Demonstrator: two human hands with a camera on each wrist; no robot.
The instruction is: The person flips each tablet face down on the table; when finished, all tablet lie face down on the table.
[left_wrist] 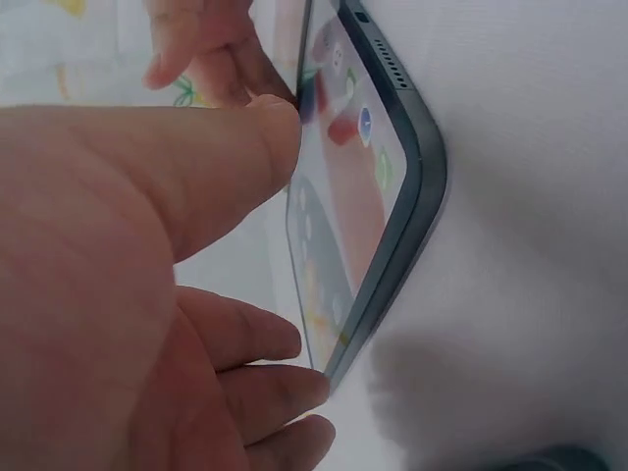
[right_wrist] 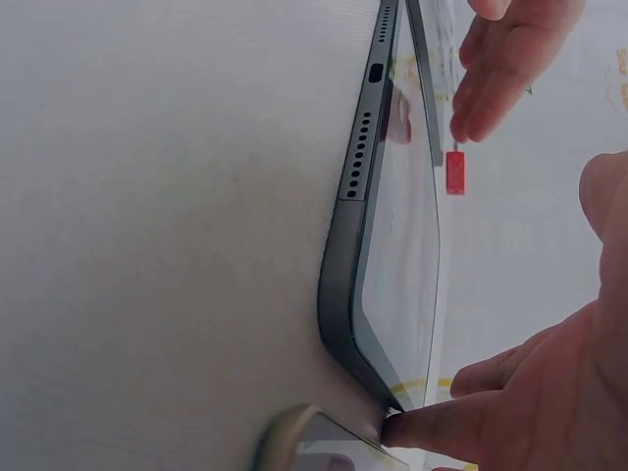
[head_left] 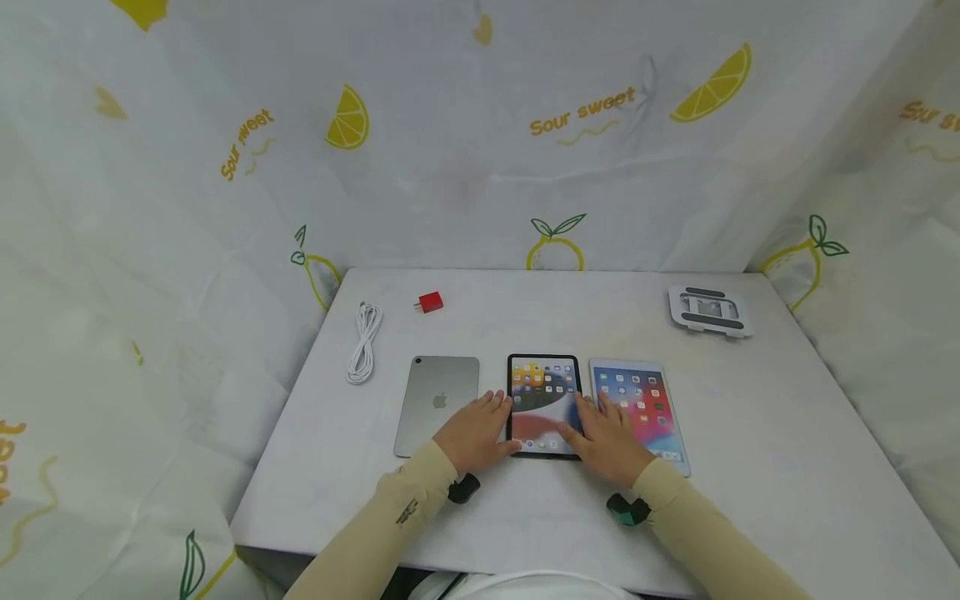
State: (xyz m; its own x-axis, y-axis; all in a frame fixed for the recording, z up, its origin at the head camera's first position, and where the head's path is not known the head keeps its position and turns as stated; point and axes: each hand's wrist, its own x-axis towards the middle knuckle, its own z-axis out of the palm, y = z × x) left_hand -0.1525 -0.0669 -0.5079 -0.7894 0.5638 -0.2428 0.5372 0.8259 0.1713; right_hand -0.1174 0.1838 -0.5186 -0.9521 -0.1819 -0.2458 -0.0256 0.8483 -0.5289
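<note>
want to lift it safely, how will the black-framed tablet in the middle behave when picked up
The black-framed tablet is probably rigid: a thin flat slab with a metal-looking edge. Its glossy glass face and smooth rim may be slippery and fragile if dropped. Lying flush on the table, it likely needs fingertips under an edge.

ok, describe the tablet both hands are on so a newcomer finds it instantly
On the white table, three tablets lie in a row near the front edge. It is the middle tablet, flanked by the left hand and right hand. Only it has a black bezel; the left neighbour lies face-down, the right one is white-framed.
</note>
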